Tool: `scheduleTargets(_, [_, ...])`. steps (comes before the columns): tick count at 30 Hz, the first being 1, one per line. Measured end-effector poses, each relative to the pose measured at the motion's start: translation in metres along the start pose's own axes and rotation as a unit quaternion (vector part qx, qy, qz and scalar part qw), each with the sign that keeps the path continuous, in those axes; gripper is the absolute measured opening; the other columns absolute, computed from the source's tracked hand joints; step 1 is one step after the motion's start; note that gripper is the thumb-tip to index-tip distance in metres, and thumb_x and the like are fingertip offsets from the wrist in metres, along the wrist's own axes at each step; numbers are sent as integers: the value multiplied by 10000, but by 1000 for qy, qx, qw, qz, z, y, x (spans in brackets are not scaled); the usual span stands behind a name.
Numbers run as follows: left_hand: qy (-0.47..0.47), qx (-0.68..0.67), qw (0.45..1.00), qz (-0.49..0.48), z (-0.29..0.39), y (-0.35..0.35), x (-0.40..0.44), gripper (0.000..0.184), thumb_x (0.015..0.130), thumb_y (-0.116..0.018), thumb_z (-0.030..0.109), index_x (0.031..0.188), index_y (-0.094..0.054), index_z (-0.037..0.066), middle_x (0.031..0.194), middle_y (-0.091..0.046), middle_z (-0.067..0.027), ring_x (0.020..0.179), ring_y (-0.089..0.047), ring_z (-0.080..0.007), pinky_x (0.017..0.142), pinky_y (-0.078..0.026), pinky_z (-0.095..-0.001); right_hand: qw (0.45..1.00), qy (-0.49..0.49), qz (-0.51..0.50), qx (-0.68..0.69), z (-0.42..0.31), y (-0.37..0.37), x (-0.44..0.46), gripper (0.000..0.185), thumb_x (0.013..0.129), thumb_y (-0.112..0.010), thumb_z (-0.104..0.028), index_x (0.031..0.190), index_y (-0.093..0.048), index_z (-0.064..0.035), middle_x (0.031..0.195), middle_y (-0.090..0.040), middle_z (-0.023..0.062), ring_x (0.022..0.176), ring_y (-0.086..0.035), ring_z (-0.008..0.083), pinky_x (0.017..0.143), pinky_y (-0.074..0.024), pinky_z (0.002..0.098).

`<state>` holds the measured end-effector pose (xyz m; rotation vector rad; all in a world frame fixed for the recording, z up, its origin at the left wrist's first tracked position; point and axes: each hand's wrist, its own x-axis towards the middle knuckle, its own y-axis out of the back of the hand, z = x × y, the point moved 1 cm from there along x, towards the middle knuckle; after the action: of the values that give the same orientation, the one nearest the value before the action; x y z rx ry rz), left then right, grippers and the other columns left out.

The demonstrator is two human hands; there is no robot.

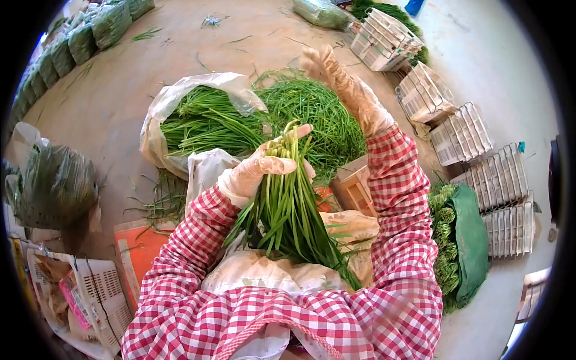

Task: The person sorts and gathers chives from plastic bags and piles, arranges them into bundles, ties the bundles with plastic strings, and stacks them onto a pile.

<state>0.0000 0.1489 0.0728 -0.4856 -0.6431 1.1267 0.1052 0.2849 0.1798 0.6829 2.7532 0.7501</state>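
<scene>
My left hand [255, 171], in a pale, stained glove, is wrapped round a bunch of garlic chives [285, 216]. Their pale stem ends point up and away from me, and the leaves hang over my lap. Off to the right my gloved right hand [329, 69] reaches forward, apart from the bunch. Its fingers look stretched out and slightly blurred, with nothing visible in them. Just beyond the bunch lies a loose heap of chives [312, 108]. More chives [207, 120] fill an opened white plastic bag [150, 135] beside the heap.
Stacked white crates [462, 135] line the right side, near bundled greens [444, 240] partly under a green cloth [471, 246]. Filled bags [81, 42] stand at far left, another bag [54, 186] nearer. A white basket [105, 294] sits at lower left, by an orange-red board [141, 246].
</scene>
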Motion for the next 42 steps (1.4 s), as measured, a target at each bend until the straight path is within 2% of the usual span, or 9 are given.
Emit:
scheduleTargets(6, [36, -24, 999, -11, 0, -2, 2, 917, 670, -683, 298, 1404, -219, 5, 935, -619, -183, 823, -617, -239, 769, -502, -331, 980, 8, -94, 177, 27, -13, -13, 379, 876, -591, -346, 1067, -627, -20, 997, -646, 76, 842, -615, 132, 738, -481, 223])
scheduleTargets(14, [32, -36, 999, 5, -18, 9, 1, 919, 658, -651, 388, 1387, -260, -13, 833, -604, -152, 730, -595, -223, 683, -497, -316, 986, -16, 6, 165, 40, -39, -15, 150, 854, -634, -158, 904, -663, -20, 752, -656, 15, 696, -604, 62, 621, -495, 185])
scheduleTargets(20, [43, -25, 999, 11, -11, 6, 2, 619, 701, -634, 367, 1172, -497, -10, 811, -601, -125, 717, -589, -210, 682, -494, -313, 980, 80, 41, 175, 25, -20, -18, 543, 857, -577, -426, 1253, -490, -66, 1180, -569, 112, 1063, -555, 208, 880, -479, 359])
scheduleTargets(24, [42, -66, 997, 1, -17, 14, 3, 621, 706, -642, 341, 1201, -488, 0, 923, -624, -145, 806, -618, -224, 758, -513, -336, 981, 155, 44, -111, 30, -47, -24, 700, 844, -544, -523, 1300, -426, -4, 1147, -569, 218, 1048, -570, 250, 860, -463, 322])
scheduleTargets(30, [45, -120, 991, 50, -15, 20, -5, 493, 746, -624, 231, 1172, -510, 11, 1053, -614, -132, 920, -620, -247, 850, -507, -382, 993, 89, 69, -23, 35, -59, -23, 537, 870, -549, -432, 1234, -505, -40, 1105, -601, 172, 1071, -562, 238, 920, -418, 366])
scheduleTargets(32, [17, -81, 994, 68, -20, 30, -3, 485, 750, -618, 230, 1173, -511, 17, 1056, -614, -133, 916, -622, -244, 847, -508, -377, 909, 269, 128, -293, 34, -59, -18, 479, 881, -540, -397, 1219, -525, -59, 1102, -605, 159, 1092, -547, 219, 948, -390, 427])
scheduleTargets(34, [14, -105, 990, 92, -17, 14, 2, 501, 749, -619, 241, 1185, -501, 23, 1013, -619, -133, 915, -616, -244, 844, -509, -380, 920, 237, 96, -297, 33, -62, -16, 492, 900, -490, -436, 1240, -518, -81, 1200, -560, 144, 1134, -514, 217, 984, -349, 484])
scheduleTargets(38, [14, -63, 998, 26, -12, 10, 2, 673, 724, -636, 293, 1292, -406, 15, 866, -607, -119, 838, -594, -217, 763, -510, -348, 996, 28, 17, 88, 11, -43, -8, 652, 893, -324, -601, 1367, -363, -157, 1370, -414, 110, 1287, -358, 252, 1045, -336, 380])
scheduleTargets(42, [6, -35, 999, -14, -4, 3, 9, 878, 715, -657, 287, 1412, -203, 8, 861, -615, -160, 731, -602, -209, 683, -503, -300, 980, 157, 79, 90, 14, 0, -11, 584, 912, -419, -500, 1278, -467, -47, 1268, -508, 150, 1149, -509, 265, 905, -480, 338])
